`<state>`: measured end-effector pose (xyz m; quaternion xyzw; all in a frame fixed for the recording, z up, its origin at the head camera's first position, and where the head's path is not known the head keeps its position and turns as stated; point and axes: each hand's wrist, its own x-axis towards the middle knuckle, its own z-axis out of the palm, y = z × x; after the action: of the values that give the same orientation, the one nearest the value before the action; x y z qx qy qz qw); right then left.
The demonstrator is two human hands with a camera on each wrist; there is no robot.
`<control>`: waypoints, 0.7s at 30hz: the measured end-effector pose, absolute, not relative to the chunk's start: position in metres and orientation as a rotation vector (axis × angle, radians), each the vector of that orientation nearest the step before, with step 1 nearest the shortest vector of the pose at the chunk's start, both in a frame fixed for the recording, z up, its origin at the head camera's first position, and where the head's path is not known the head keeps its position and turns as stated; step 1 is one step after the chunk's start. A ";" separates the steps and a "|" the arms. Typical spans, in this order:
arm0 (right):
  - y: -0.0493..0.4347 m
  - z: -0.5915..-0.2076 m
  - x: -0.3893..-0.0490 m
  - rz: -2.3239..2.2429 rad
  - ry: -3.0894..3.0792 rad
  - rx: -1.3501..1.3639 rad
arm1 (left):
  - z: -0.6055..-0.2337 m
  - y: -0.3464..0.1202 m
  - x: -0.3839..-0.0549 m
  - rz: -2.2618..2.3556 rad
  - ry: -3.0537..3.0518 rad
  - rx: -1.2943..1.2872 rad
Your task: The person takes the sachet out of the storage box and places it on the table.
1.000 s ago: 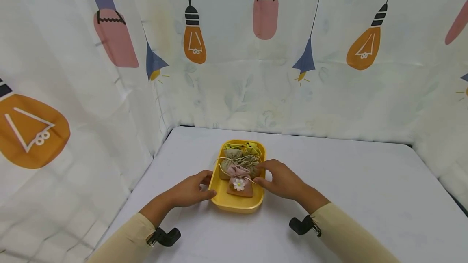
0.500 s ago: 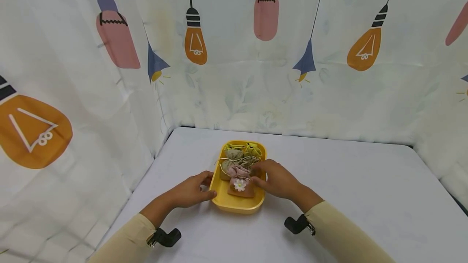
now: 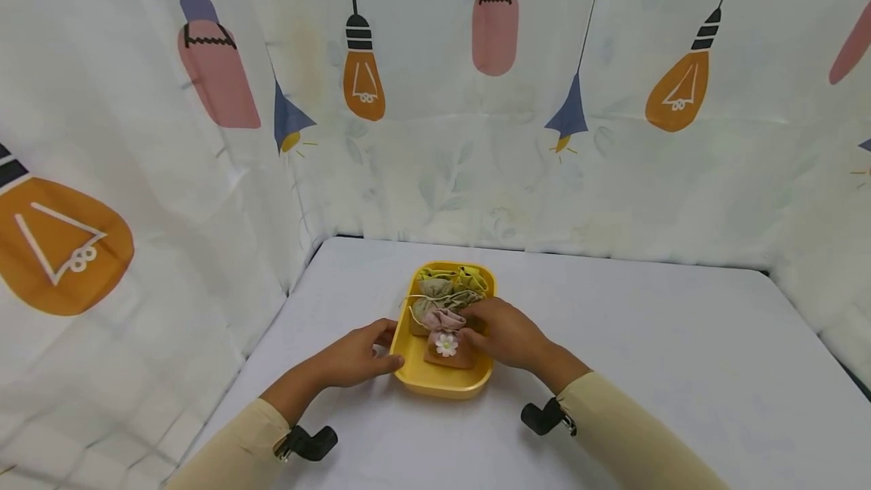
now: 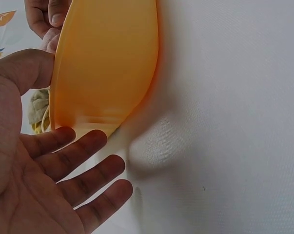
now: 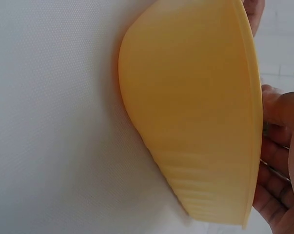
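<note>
Several small drawstring pouches lie in a yellow tray. Nearest the front is a pouch with a pink gathered top, brown base and white flower. My right hand reaches over the right rim and holds this pouch at its right side, thumb by the flower and fingers at the gathered neck. Its fingertips are partly hidden behind the rim in the right wrist view. At the left rim, my left hand rests its thumb on the edge, its fingers extended along the outside wall.
Behind the front pouch sit grey-green pouches with pale cords, and yellow patterned ones at the far end. The tray stands on a white-covered table. A printed curtain hangs behind and to the left.
My right hand has moved left from the tray's right edge, further in, and has taken hold of the pink-topped pouch. The left hand and tray stay nearly in place.
</note>
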<state>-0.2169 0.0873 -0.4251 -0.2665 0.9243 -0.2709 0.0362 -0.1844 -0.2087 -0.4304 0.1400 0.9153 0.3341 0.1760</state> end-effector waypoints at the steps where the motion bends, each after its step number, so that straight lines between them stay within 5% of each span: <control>1: 0.087 -0.425 -0.217 -0.829 2.839 -0.811 | -0.431 -0.209 -0.184 0.947 2.591 0.396; 21: 0.084 -0.412 -0.218 -0.965 2.808 -0.761 | -0.431 -0.209 -0.185 0.949 2.586 0.407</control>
<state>-0.2180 0.0842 -0.4121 -0.2480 0.9154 -0.3147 0.0382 -0.1847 -0.2094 -0.4306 0.1439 0.9139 0.3354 0.1775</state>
